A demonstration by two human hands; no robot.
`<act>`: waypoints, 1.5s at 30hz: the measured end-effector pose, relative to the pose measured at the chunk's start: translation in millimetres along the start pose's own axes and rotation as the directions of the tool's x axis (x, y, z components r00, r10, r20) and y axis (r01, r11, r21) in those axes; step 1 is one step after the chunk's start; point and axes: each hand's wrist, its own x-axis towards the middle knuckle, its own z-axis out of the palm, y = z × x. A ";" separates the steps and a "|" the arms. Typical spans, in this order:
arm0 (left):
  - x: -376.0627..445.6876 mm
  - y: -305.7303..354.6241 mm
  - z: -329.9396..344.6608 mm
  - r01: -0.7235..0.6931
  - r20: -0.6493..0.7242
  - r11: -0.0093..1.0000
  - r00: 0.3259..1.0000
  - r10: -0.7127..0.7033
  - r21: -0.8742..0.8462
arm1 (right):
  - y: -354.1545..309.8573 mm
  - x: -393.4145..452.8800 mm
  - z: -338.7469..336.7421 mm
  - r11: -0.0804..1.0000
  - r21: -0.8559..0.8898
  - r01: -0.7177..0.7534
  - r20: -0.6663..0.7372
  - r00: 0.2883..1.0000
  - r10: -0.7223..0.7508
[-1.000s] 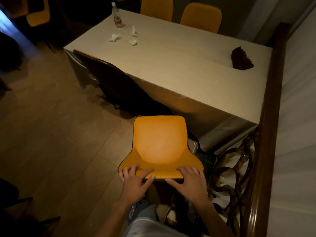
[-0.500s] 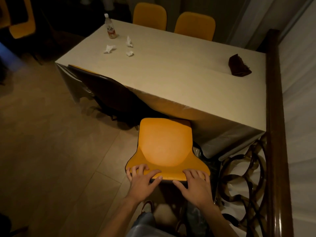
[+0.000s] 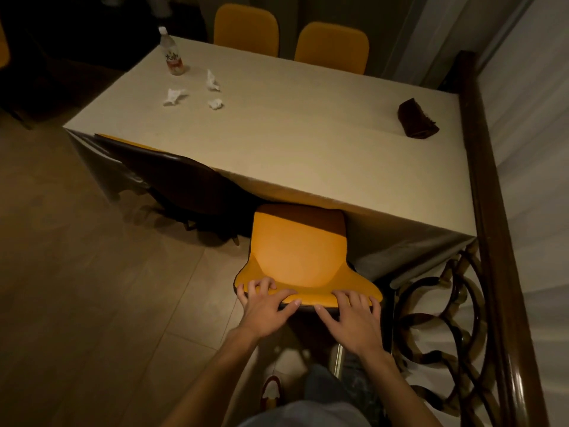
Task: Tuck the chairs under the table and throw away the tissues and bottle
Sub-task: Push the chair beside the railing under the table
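An orange chair (image 3: 297,251) stands at the near edge of the cream-covered table (image 3: 292,143), its seat front just under the tabletop. My left hand (image 3: 264,303) and my right hand (image 3: 354,315) both grip the top of its backrest, fingers over the front. A second chair (image 3: 172,177) with a dark back is pushed in to the left along the same edge. At the table's far left stand a clear plastic bottle (image 3: 173,55) and three crumpled white tissues (image 3: 174,96) (image 3: 212,81) (image 3: 215,103).
Two more orange chairs (image 3: 246,29) (image 3: 332,46) sit at the far side. A dark folded cloth (image 3: 417,122) lies at the table's right. A dark wooden railing (image 3: 492,211) with curled ironwork runs along the right. Tiled floor lies to the left.
The orange chair has slid forward until its seat front reaches under the table edge; both hands kept their hold on the backrest and I stepped closer to the table.
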 end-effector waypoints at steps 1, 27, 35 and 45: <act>6.4 -1.3 -3.3 -0.003 0.014 1.000 1.000 0.003 0.004 | -2.5 4.1 -0.8 1.000 0.003 -0.014 -0.005 1.000 0.014; 116.5 -14.5 -47.2 -0.091 -0.052 0.995 0.994 0.093 0.040 | -5.9 120.1 -6.4 0.996 0.084 0.028 -0.175 0.984 -0.013; 163.1 -17.5 -61.4 -0.112 -0.074 0.993 0.991 0.115 0.043 | -7.4 164.9 -16.6 0.995 0.079 0.055 -0.230 0.972 -0.036; 249.2 -31.5 -100.6 -0.134 -0.011 0.988 0.991 0.136 0.077 | -30.5 249.1 -34.9 0.998 0.056 0.002 -0.239 0.971 0.011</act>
